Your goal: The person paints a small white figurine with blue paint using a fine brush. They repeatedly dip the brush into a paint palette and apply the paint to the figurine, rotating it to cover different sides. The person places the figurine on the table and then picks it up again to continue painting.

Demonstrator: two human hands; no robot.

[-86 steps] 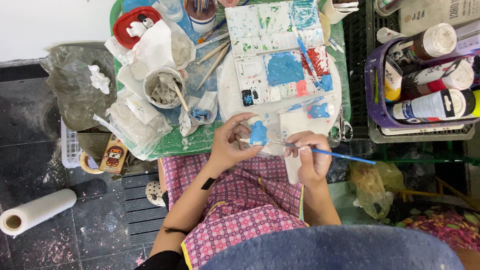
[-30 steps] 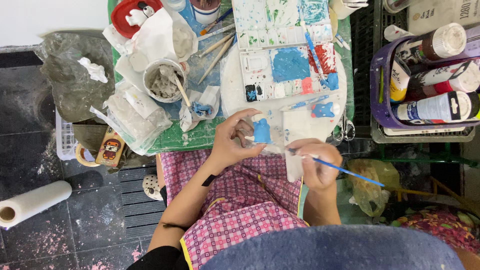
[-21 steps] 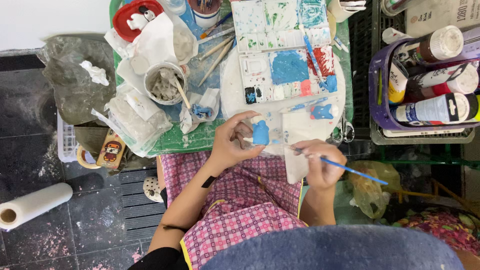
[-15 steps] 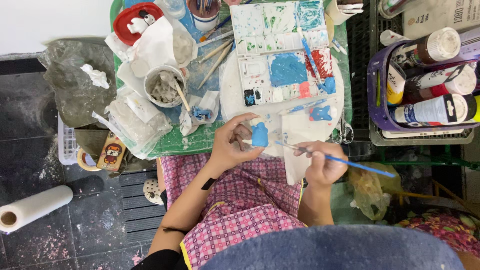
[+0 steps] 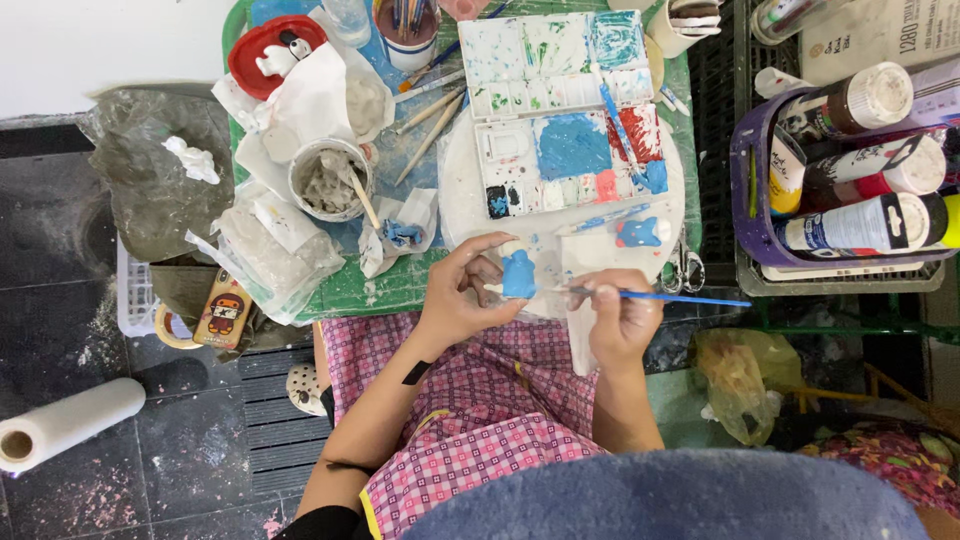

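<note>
Left hand: my left hand (image 5: 462, 300) curls round a small plaster figure (image 5: 518, 274), fingers closed on it, just off the table's near edge above my lap.
Right hand: my right hand (image 5: 618, 318) pinches a thin blue-handled brush (image 5: 660, 296), tip touching the figure.
Figure: part blue, part bare white, matte.
Room: the green table (image 5: 372, 290) is crowded to its near edge; free space only over my checked pink apron (image 5: 470, 420).
Palette: one white compartmented palette (image 5: 560, 110), smeared blue, red, green, at the table's middle.
Bowl: one round bowl (image 5: 328, 180) of grey paste, stick in it.
Tubes: three large paint tubes (image 5: 860, 160) in a purple basket (image 5: 745, 190), right.
Floor: one paper roll (image 5: 65, 425), left.
</note>
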